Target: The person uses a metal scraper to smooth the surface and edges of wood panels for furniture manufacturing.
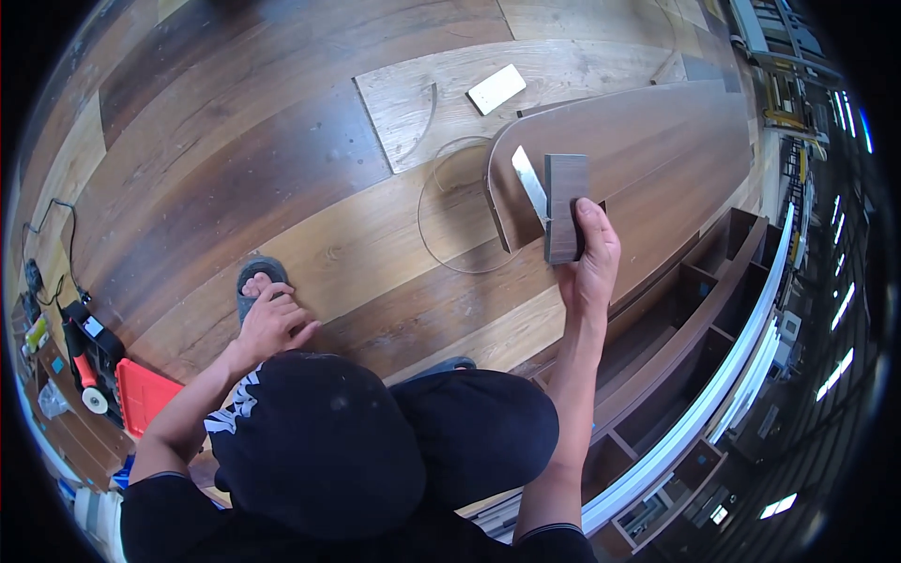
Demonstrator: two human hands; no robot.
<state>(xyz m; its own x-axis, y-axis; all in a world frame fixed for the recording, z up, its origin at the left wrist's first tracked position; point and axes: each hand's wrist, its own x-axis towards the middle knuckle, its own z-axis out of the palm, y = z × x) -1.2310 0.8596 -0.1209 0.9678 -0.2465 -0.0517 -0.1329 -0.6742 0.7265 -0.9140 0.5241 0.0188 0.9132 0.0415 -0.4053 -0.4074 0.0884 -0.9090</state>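
Note:
My right hand [595, 251] grips a small rectangular wood-grain block [565, 202], dark brown, with the thumb on its upper face and the fingers mostly hidden behind it. Close to the block's left side is a narrow shiny strip [528, 181], slanting; whether it is joined to the block I cannot tell. Beneath them lies a long brown panel [648, 141] with a rounded end. My left hand [279, 324] is apart from all this, fingers loosely spread and holding nothing, by my left foot in a grey slipper [248, 305].
A pale rectangular piece [496, 89] rests on a light wood board [413, 80] ahead. Thin circular outlines mark the floor [357, 239]. To the right stands a brown compartmented cabinet frame [657, 324]. At left are a red tray [148, 389] and a corded power tool [86, 371].

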